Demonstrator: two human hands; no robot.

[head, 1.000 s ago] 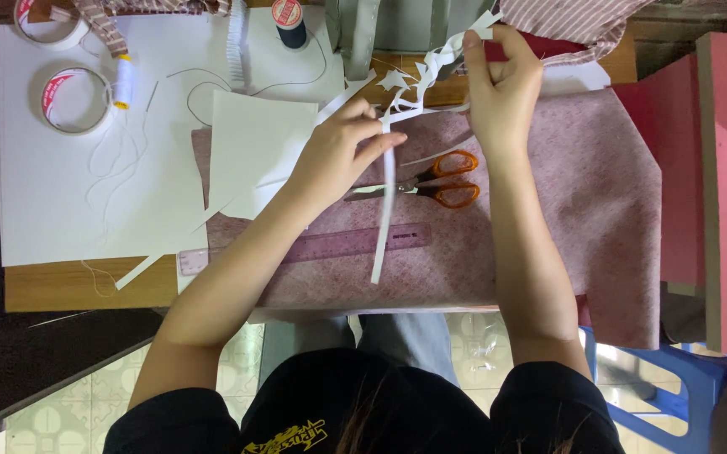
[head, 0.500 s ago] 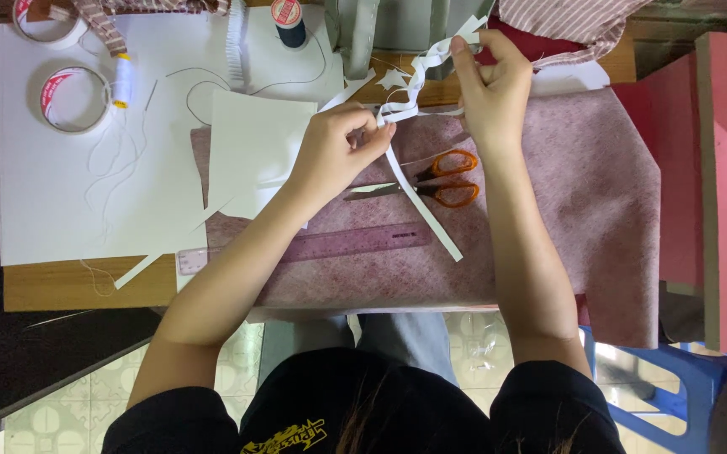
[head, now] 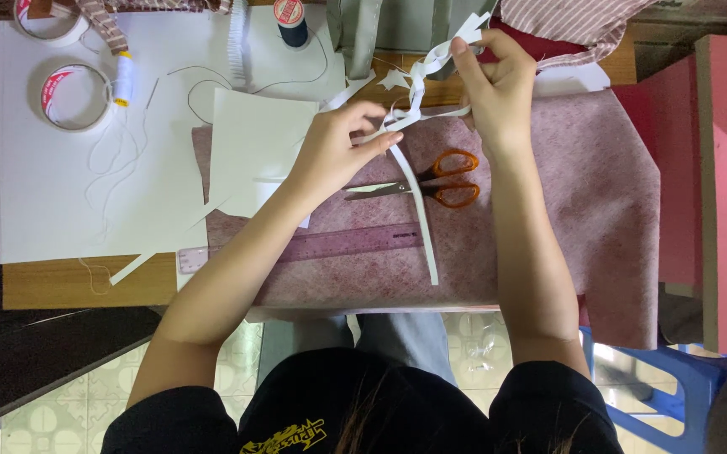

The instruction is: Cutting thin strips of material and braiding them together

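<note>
Paper strip (head: 418, 92) stretches between both hands, left (head: 338, 151) and right (head: 494, 84) pinching it

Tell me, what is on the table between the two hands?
In the head view, the white paper strip stretches between the left hand and right hand; just below the gap lie the orange-handled scissors on the pink fabric.

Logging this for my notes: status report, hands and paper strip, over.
Left hand pinching paper strip. Right hand gripping its folded upper end. Strip's tail hangs over scissors and ruler. Nothing between the hands.
</note>
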